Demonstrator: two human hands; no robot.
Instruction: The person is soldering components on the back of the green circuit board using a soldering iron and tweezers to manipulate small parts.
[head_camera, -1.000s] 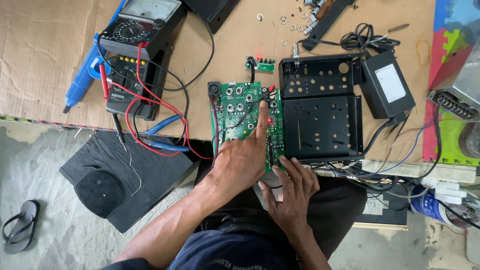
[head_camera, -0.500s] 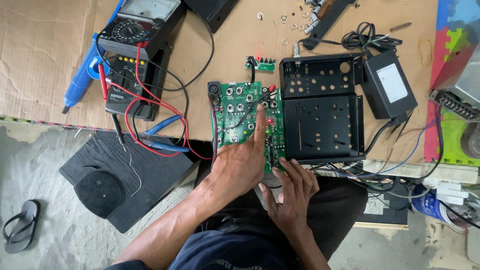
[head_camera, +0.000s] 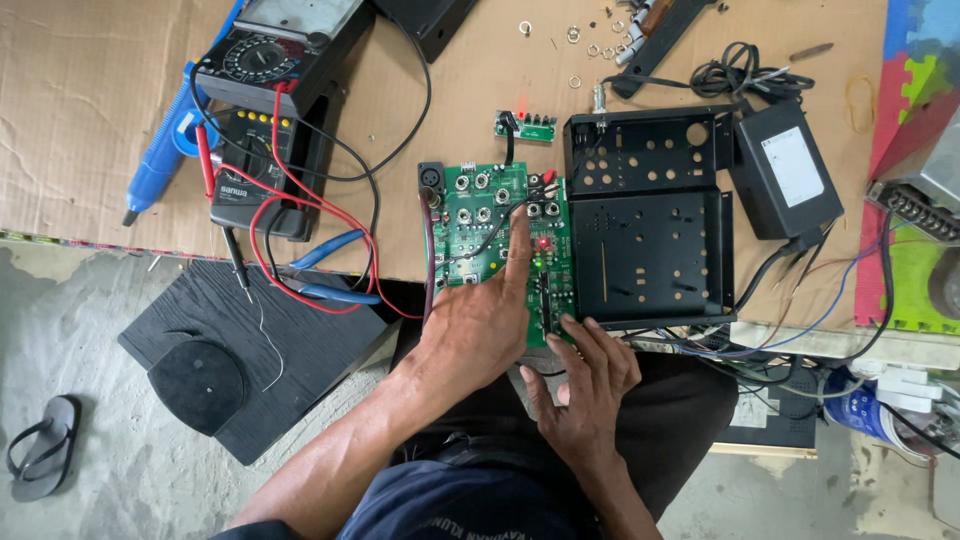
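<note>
Green circuit board (head_camera: 487, 235) lies at the centre of the frame, near the table (head_camera: 90, 120) front edge, its long axis running from the person's lap toward the top of the frame; a red light glows near its right side. The left hand (head_camera: 478, 325) lies over the board's lower half, index finger stretched straight up the long axis with its tip touching the board, the other fingers curled loosely and clamped on nothing. The right hand (head_camera: 585, 385) sits below and to the right, fingers spread apart, tips touching the board's lower right corner; the left hand is the nearer to the board's middle. Right of the board stands an open black metal case (head_camera: 650, 215); a black power adapter (head_camera: 785, 170) lies beyond it; at upper left lie two meters (head_camera: 265, 90) with red leads, and blue pliers (head_camera: 330, 270).
</note>
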